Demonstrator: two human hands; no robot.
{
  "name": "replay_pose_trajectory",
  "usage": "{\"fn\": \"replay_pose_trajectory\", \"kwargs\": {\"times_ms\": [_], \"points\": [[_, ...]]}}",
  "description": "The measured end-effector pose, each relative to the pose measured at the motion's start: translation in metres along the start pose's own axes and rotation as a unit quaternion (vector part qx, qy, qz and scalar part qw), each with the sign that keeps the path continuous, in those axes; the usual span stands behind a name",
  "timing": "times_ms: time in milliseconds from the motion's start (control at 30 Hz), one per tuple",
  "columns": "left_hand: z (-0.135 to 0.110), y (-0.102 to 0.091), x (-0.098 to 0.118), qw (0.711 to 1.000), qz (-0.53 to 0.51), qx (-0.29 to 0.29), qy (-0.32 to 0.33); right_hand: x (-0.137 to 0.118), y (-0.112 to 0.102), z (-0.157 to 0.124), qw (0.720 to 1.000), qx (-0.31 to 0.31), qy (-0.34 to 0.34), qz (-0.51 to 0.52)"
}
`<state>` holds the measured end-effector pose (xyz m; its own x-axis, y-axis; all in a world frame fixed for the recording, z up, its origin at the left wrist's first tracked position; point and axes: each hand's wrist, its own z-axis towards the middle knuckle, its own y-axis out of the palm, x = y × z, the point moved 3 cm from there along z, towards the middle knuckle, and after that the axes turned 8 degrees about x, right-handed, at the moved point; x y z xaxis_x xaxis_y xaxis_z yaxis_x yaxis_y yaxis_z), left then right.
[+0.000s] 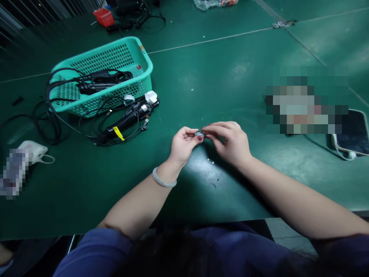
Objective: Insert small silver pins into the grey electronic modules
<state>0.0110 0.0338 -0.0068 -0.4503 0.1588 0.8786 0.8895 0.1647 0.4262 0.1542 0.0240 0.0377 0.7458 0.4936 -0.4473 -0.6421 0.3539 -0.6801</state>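
Between the fingertips of my left hand [186,144] is a small grey, metallic-looking part [199,134], too small to name exactly. My left hand pinches it between thumb and fingers, and a pale bangle [164,181] circles that wrist. The fingers of my right hand [230,142] are drawn together at the part's right end, touching it or gripping something dark there; I cannot make out which. Just below the hands, a small flat silver rectangular piece [210,161] lies on the green table [178,200]. A few tiny dark bits lie nearer to me.
A turquoise basket [148,71] with black corded tools stands at the back left. Another black corded tool [129,119] with a yellow label lies before it. At far left is a white device [33,151]; a phone [353,132] on a cable lies right. A red bin [103,17] sits further back.
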Motion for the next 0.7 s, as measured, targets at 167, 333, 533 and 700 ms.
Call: {"fn": "replay_pose_trajectory", "kwargs": {"times_ms": [167, 333, 533, 700], "points": [[0.0, 0.001, 0.0, 1.0, -0.004, -0.02, 0.007, 0.002, -0.002, 0.0, 0.997, 0.015, 0.061, 0.051], [0.001, 0.001, -0.001, 1.0, -0.011, -0.018, -0.01, 0.004, -0.001, -0.001, 0.996, 0.004, 0.061, 0.068], [0.001, 0.0, 0.001, 0.999, -0.014, 0.006, -0.029, 0.008, -0.013, 0.004, 0.995, 0.001, 0.074, 0.066], [0.002, -0.002, 0.001, 0.999, -0.007, 0.028, -0.019, 0.014, -0.01, -0.003, 0.952, -0.295, 0.062, 0.046]]}}
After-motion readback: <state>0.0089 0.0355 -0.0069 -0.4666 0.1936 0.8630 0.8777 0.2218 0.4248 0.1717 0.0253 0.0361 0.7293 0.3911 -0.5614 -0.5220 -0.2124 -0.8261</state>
